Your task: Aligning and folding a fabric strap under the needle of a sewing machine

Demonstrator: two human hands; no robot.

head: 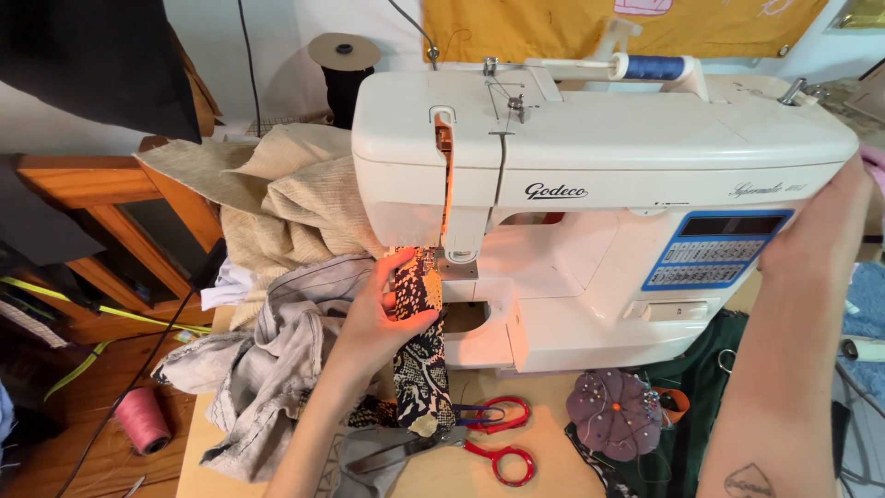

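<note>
Cluttered sewing table: snakeskin-print fabric strip point(419, 341), black-and-cream, pinched in left hand point(383, 318); right hand's point(820, 231) fingers unseen.

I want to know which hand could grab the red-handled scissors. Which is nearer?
Left. The left hand holds the snakeskin-patterned fabric just above the scissors; the right hand is at the sewing machine's far right end.

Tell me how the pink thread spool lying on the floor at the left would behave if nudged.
The pink thread spool lies on its side, so it would probably roll. Its tapered cone shape suggests it would curve, not run straight. It looks light and likely easy to lift.
</note>
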